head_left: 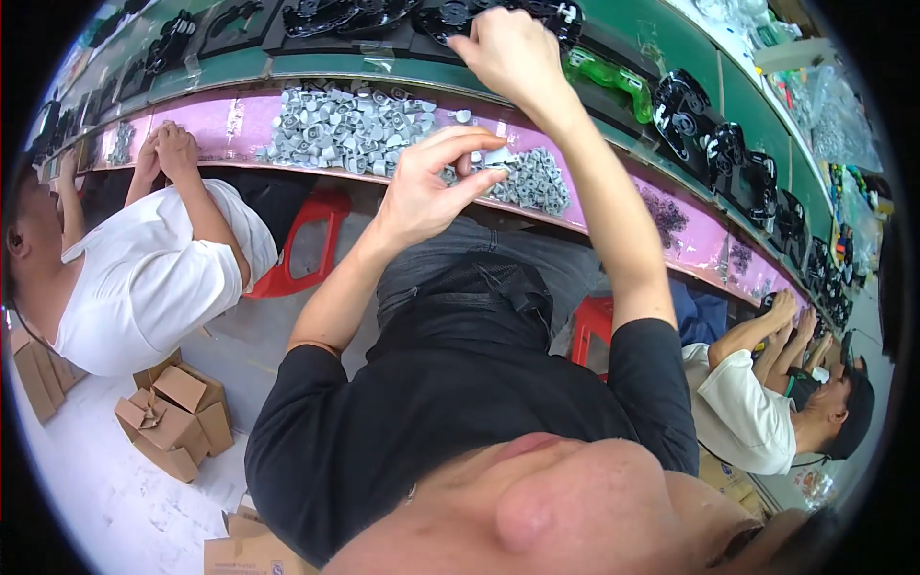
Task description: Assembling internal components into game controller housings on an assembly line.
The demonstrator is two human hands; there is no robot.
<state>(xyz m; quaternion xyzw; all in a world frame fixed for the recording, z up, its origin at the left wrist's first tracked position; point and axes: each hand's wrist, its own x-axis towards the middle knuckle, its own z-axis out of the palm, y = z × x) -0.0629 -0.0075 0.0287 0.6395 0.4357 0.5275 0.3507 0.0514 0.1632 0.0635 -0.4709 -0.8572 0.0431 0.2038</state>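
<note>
My left hand [426, 187] pinches a small grey plastic part [495, 155] between thumb and fingertips, just above the bench edge. The part is pale and blocky; its finer shape is too small to make out. Directly behind it lies a heap of grey parts [355, 129] of the same kind, spread loose on the pink strip of the bench. My right hand [513, 53] rests on a black plastic piece [479, 14] on the green belt further back, fingers curled over it.
</note>
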